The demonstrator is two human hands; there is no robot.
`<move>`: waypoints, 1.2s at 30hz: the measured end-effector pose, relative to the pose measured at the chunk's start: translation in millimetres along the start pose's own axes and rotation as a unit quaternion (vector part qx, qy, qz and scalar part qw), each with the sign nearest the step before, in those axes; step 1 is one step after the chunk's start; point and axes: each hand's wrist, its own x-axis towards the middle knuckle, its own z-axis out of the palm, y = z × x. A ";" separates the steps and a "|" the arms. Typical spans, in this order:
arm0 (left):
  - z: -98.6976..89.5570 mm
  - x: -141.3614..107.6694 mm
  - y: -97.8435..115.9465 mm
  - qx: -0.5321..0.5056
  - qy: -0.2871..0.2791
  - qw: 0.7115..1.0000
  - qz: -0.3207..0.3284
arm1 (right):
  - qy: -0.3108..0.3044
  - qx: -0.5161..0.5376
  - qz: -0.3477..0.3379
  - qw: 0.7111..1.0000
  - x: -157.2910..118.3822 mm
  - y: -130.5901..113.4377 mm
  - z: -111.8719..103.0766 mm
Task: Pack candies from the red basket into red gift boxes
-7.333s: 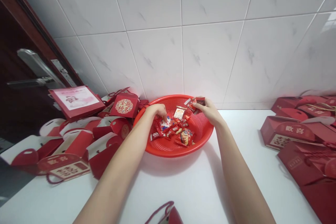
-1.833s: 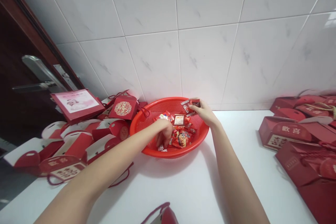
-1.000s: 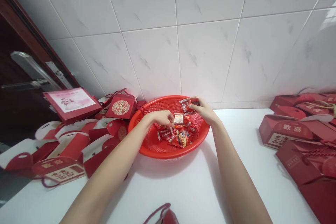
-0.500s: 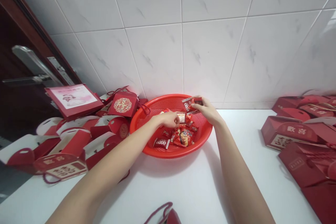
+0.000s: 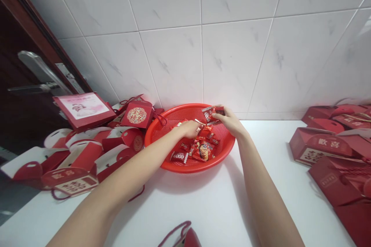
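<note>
A red plastic mesh basket (image 5: 153, 136) stands on the white table and holds several small red wrapped snacks (image 5: 203, 150). My left hand (image 5: 190, 129) reaches into it, fingers closed on a snack packet (image 5: 199, 122) that is tilted up; its fingertips are partly hidden. At the basket's back right rim, my right hand (image 5: 228, 120) is shut on red and dark snack packets (image 5: 208, 114), whose ends stick out to the left of the fingers. How many packets it holds is hard to tell.
Open red gift boxes (image 5: 77, 154) crowd the left side, with closed ones (image 5: 136, 115) behind. More closed red boxes (image 5: 321, 146) stand at the right. Part of a box with a cord (image 5: 191, 237) shows at the front edge. A tiled wall (image 5: 232, 65) rises behind; a door handle (image 5: 40, 69) is at left.
My left hand has shifted slightly within the basket, and the packet at its fingers has tipped up. My right hand stays at the rim with its packets. The view has moved a little.
</note>
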 end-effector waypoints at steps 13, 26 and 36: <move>12.7 11.6 -2.3 -0.086 -0.048 0.990 0.101 | 0.004 -0.001 0.010 1.000 0.2 -0.7 0.9; -4.2 5.3 -8.5 -0.103 0.041 0.993 0.045 | 0.004 -0.005 0.002 1.000 -0.5 -0.2 -0.3; -11.6 4.0 -19.7 -0.240 0.091 0.966 -0.008 | 0.015 -0.006 0.018 1.000 -0.9 -2.0 1.1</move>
